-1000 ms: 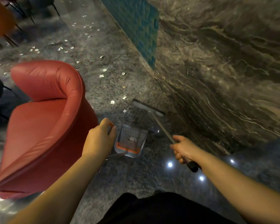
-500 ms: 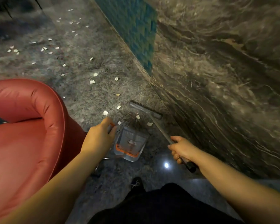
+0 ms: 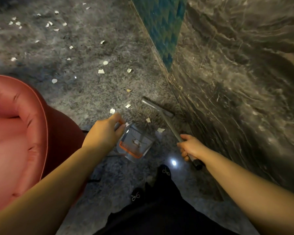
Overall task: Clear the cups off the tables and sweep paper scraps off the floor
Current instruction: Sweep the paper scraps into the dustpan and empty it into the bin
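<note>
My left hand [image 3: 105, 133] grips the top of the handle of a grey dustpan [image 3: 136, 145] with an orange comb edge; a scrap or two lies inside it. My right hand [image 3: 190, 146] grips the metal handle of a broom [image 3: 165, 116], whose head rests on the floor against the foot of the wall. Two white paper scraps [image 3: 160, 130] lie between the broom head and the dustpan's mouth. Several more scraps [image 3: 101, 71] are strewn over the grey stone floor farther off.
A red leather armchair [image 3: 20, 126] stands close on the left. A dark marble wall [image 3: 236, 82] with a teal tiled panel [image 3: 161, 28] runs along the right. My dark-clothed legs and black shoes [image 3: 163, 173] are at the bottom.
I have stepped forward along the wall, so the armchair has slid back to the left. Broom and dustpan came along, and two scraps now lie in front of the dustpan.
</note>
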### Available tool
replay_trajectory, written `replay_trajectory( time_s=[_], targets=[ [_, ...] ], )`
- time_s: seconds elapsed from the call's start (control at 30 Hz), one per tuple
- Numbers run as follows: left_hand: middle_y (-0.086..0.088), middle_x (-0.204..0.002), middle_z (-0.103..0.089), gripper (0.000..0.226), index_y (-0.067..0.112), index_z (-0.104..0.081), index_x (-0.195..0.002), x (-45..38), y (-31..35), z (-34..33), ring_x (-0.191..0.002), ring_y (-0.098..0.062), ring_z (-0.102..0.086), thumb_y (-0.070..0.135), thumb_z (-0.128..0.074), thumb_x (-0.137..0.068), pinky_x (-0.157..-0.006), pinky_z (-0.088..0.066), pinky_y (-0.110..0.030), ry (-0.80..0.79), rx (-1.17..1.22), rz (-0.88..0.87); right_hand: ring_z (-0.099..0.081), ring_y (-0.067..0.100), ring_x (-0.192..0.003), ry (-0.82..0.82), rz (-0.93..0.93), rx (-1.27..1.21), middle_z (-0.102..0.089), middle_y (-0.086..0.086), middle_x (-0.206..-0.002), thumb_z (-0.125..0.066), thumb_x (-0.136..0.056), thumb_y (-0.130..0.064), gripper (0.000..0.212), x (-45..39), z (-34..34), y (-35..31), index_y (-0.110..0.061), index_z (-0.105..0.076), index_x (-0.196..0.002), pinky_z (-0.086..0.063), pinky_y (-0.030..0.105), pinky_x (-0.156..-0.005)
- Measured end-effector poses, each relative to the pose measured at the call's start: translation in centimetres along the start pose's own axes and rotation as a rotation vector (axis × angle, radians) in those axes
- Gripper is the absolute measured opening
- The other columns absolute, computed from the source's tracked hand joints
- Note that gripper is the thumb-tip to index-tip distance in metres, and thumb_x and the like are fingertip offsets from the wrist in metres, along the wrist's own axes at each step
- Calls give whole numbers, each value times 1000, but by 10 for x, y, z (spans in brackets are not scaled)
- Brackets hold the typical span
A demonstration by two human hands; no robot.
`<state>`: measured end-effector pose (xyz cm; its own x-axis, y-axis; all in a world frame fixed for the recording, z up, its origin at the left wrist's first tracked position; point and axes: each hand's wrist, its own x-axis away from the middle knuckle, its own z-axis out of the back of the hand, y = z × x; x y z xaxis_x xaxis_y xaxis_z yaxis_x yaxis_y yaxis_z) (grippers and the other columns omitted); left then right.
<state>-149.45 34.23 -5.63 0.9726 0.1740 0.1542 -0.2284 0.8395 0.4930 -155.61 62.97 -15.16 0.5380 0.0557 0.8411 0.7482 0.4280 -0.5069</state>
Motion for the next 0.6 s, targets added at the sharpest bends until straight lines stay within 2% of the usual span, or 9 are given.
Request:
replay_trajectory(
  time_s=[0.1, 0.17, 0.23, 0.33, 0.5, 0.6],
  targets=[
    [4, -63, -58, 11, 28, -54, -90, -23, 3, -9, -55, -12, -55, 33, -64, -92, -50, -47, -35, 11, -15, 12, -39, 8, -33, -38, -22, 15, -44, 8, -64, -45, -98, -5, 51, -35, 14, -12, -21, -32, -144, -32, 18, -34],
    [13, -56, -52, 13, 30, -53, -86, -35, 5, -16, -49, -1, -50, 35, -65, -91, -45, -41, -26, 27, -29, 10, -40, 9, -35, -59, -37, 28, -45, 8, -64, -45, -99, -7, 50, -55, 23, -15, -24, -32, -144, -33, 19, -35],
    [19, -50, -49, 16, 30, -53, -83, -45, 8, -22, -46, 3, -49, 34, -66, -89, -42, -35, -17, 52, -42, -9, -39, 10, -38, -93, -43, 56, -44, 6, -63, -44, -99, -9, 45, -71, 30, -15, -23, -35, -141, -33, 20, -38],
    [34, -62, -55, 18, 33, -50, -81, -57, 11, -23, -51, 7, -53, 34, -66, -88, -40, -32, -16, 63, -43, -14, -36, 11, -38, -126, -54, 111, -41, 6, -60, -41, -100, -8, 34, -90, 34, -11, -11, -37, -133, -32, 21, -39],
    [19, -49, -48, 18, 30, -53, -82, -64, 5, -14, -50, -2, -54, 28, -69, -88, -42, -36, -21, 54, -43, -16, -38, 16, -44, -107, -126, 262, -42, 10, -66, -41, -101, -10, 31, -106, 29, -7, -12, -37, -132, -32, 19, -36],
    [21, -53, -45, 11, 23, -58, -87, -63, 5, -10, -48, -8, -54, 23, -70, -88, -44, -42, -28, 42, -63, -26, -46, 20, -54, -62, -186, 439, -50, 14, -85, -43, -100, -15, 33, -105, 24, -10, -18, -36, -132, -38, 22, -39]
  ],
)
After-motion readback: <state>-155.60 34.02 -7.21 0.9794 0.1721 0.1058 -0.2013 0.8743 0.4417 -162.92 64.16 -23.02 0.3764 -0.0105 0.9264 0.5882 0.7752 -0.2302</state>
